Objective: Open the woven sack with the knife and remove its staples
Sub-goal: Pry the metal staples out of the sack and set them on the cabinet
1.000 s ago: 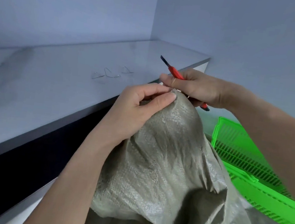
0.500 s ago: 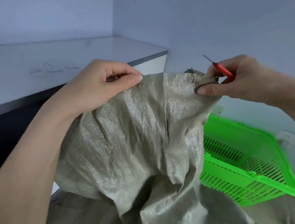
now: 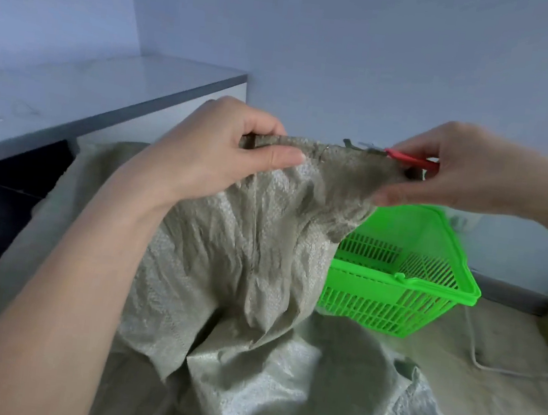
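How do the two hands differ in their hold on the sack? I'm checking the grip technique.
The left hand pinches only the sack's top edge, thumb in front. The right hand grips the same edge further right and also holds the red knife, its blade lying along the edge towards the left hand. Both hold the sack's top edge taut between them.

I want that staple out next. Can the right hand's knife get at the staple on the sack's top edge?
Probably yes: the staple sits exposed on the sack between both hands, blade nearby.
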